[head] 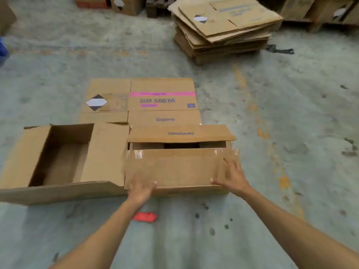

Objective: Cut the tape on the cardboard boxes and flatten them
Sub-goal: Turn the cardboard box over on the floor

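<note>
Two hands on one box (174, 167), directly ahead of them on the floor. Left hand (140, 190) grips the near flap's lower edge; right hand (234, 176) lies spread on it, fingers straight. Tape looks already cut, seam gaping. Best to fold the flaps out, then press the walls down evenly. "Glodway" reads on the far flap (180, 133). Red cutter (145, 217) lies below the left wrist.

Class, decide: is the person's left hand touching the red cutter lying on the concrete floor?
Apart. The head view shows the left hand on the taped cardboard box, the red cutter below it.
</note>
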